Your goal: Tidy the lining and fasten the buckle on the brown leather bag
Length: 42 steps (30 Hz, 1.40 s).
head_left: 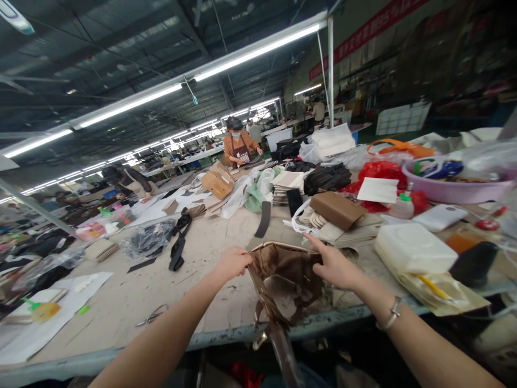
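A brown handbag (283, 288) is held at the table's front edge with its mouth facing me, showing a brown lining and a paler patch inside. My left hand (234, 263) pinches the rim at its upper left corner. At the right side of the mouth, my right hand (337, 267) grips the rim, thumb on the inside and index finger stretched forward; its other fingers are partly hidden. A brown strap (283, 353) hangs from the bag below the table edge. Scissors (152, 315) lie to the left of my left forearm.
Ahead are a dark curved strip (263, 219), a brown box-like piece (338, 209) and stacked pale panels (287, 186). At right stand a white plastic container (416, 248) and a pink basin (464, 189). A glue bottle (45, 311) lies left. Co-workers (238, 145) work across the table.
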Each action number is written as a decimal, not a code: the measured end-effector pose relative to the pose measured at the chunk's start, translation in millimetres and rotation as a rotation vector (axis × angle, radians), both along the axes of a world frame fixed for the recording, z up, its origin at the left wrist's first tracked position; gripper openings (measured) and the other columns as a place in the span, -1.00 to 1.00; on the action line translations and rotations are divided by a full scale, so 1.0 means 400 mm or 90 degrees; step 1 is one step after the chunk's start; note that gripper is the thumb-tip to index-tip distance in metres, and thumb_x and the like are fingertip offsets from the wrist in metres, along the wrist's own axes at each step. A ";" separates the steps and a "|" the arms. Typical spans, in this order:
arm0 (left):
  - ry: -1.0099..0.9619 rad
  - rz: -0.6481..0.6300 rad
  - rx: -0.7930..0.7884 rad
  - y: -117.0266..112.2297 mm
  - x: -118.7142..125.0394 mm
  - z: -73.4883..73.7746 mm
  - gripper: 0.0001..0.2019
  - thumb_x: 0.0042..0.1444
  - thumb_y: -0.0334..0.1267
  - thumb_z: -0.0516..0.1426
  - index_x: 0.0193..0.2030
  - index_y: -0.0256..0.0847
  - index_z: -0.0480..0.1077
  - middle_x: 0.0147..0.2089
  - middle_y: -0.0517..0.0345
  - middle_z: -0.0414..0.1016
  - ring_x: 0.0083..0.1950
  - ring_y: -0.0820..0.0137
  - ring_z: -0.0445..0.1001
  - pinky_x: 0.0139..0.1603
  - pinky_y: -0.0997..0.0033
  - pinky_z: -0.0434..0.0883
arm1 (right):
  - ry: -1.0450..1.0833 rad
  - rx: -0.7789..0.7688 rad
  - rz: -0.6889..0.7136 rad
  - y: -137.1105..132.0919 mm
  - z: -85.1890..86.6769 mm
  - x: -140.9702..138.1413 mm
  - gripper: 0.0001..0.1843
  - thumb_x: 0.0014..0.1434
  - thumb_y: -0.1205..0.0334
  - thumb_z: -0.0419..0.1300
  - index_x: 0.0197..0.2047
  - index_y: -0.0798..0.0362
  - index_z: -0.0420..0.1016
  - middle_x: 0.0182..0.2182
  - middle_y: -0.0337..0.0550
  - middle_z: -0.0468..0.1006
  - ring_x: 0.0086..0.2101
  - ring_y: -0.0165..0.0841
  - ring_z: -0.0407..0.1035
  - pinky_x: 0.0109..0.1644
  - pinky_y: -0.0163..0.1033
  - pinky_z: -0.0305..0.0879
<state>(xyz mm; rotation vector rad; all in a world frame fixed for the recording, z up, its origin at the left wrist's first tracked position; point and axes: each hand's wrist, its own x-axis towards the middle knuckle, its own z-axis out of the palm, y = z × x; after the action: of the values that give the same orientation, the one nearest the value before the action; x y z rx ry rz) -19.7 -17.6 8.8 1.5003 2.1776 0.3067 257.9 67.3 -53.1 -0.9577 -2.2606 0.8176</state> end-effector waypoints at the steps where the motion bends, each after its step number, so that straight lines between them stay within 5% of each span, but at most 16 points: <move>1: -0.008 -0.006 -0.021 -0.024 -0.004 0.000 -0.78 0.00 -0.22 0.05 -0.57 -0.24 0.40 -0.72 0.21 0.34 -0.62 0.40 0.39 -0.56 0.48 0.26 | 0.006 0.003 0.034 0.023 -0.003 -0.008 -0.09 -0.13 0.46 0.06 0.35 0.11 0.03 -0.05 -0.02 0.51 -0.08 -0.19 0.40 0.04 -0.12 0.28; 5: 0.077 -0.072 -0.026 -0.089 -0.011 0.024 -0.70 -0.05 0.00 0.18 -0.37 -0.22 0.48 -0.46 0.13 0.53 -0.40 0.29 0.51 -0.38 0.40 0.38 | -0.002 0.002 0.140 0.067 -0.016 -0.046 -0.17 -0.15 0.47 0.05 0.28 0.14 0.20 0.01 0.00 0.48 -0.04 -0.21 0.38 0.10 -0.13 0.24; 9: 0.218 -0.141 0.198 -0.086 0.009 0.058 -0.37 -0.13 0.02 0.29 0.12 -0.09 0.35 0.10 -0.02 0.42 0.09 0.13 0.40 0.12 0.16 0.31 | 0.035 -0.022 0.186 0.068 -0.025 -0.054 -0.28 -0.02 0.34 0.14 0.27 0.13 0.21 -0.02 -0.02 0.49 -0.08 -0.19 0.40 0.03 -0.13 0.30; 13: 0.188 -0.320 0.307 -0.023 0.057 0.048 -0.59 0.01 -0.02 0.23 0.00 -0.07 0.46 0.30 -0.02 0.16 0.31 0.13 0.14 0.31 0.10 0.12 | 0.072 -0.086 0.262 0.066 -0.019 -0.049 -0.49 0.12 0.11 0.20 0.12 0.12 0.38 -0.11 -0.09 0.54 -0.18 -0.22 0.43 -0.10 -0.20 0.35; 18: 0.145 -0.410 0.321 0.048 0.088 -0.003 -0.76 -0.01 -0.03 0.25 -0.28 -0.13 0.53 0.25 0.00 0.23 0.37 0.10 0.04 0.36 0.02 -0.01 | 0.102 -0.116 0.312 0.078 -0.014 -0.049 -0.64 0.21 -0.01 0.14 -0.17 0.12 0.53 -0.30 -0.16 0.56 -0.30 -0.30 0.40 -0.24 -0.28 0.30; 22: 0.127 -0.392 0.314 0.066 0.080 -0.028 -0.84 0.03 -0.12 0.24 -0.34 -0.13 0.52 0.18 0.04 0.34 0.28 0.18 0.21 0.36 0.08 0.00 | 0.113 -0.116 0.312 0.088 -0.019 -0.047 -0.62 0.21 -0.06 0.11 -0.27 0.10 0.54 -0.32 -0.15 0.54 -0.29 -0.30 0.39 -0.21 -0.27 0.29; 29: 0.051 -0.308 0.284 0.074 0.078 -0.038 -0.86 0.08 -0.20 0.20 -0.43 -0.20 0.50 -0.16 0.13 0.54 -0.13 0.38 0.49 -0.02 0.43 0.38 | 0.092 -0.120 0.264 0.088 -0.030 -0.056 -0.56 0.24 -0.09 0.05 -0.32 0.10 0.54 -0.43 -0.20 0.47 -0.38 -0.35 0.32 -0.32 -0.30 0.24; 37: 0.138 -0.281 0.241 0.076 0.086 -0.038 -0.78 0.18 -0.16 0.09 -0.38 -0.22 0.46 -0.34 0.13 0.49 -0.27 0.40 0.44 -0.19 0.44 0.34 | 0.039 0.023 0.187 0.079 -0.033 -0.069 -0.55 0.29 -0.01 -0.01 -0.52 0.06 0.38 -0.58 -0.24 0.37 -0.51 -0.41 0.23 -0.42 -0.31 0.13; 42: 0.146 -0.258 0.240 0.085 0.094 -0.035 -0.78 0.17 -0.18 0.10 -0.42 -0.22 0.45 -0.39 0.15 0.45 -0.31 0.41 0.41 -0.25 0.44 0.32 | 0.018 0.060 0.149 0.082 -0.037 -0.071 -0.55 0.30 -0.02 -0.02 -0.48 0.05 0.43 -0.54 -0.20 0.44 -0.48 -0.38 0.30 -0.41 -0.29 0.15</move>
<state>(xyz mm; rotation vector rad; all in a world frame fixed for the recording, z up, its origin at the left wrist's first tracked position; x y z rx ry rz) 18.1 16.3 -5.3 2.2379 1.9877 0.4399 229.3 100.2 -67.8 -0.6422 -2.3938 0.8080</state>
